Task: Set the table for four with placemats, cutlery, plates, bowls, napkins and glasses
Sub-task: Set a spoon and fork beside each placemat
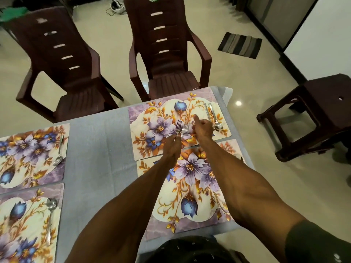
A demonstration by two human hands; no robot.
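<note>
Two floral placemats [32,154] with spoons [58,158] lie at the table's [98,149] left edge. Over the far-right placemat [152,114], the left hand [171,146] pinches a bunch of forks [181,129]; the right hand [203,128], loosely curled, touches them. A spoon and knife [213,116] lie along the right edge.

Fork handles [179,134] hidden in grips; left placemats [28,221] cut off.

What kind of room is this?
Probably a dining room in a home. A table with flowery placemats and spoons stands by brown plastic chairs, and a small striped mat lies on the tiled floor.
</note>
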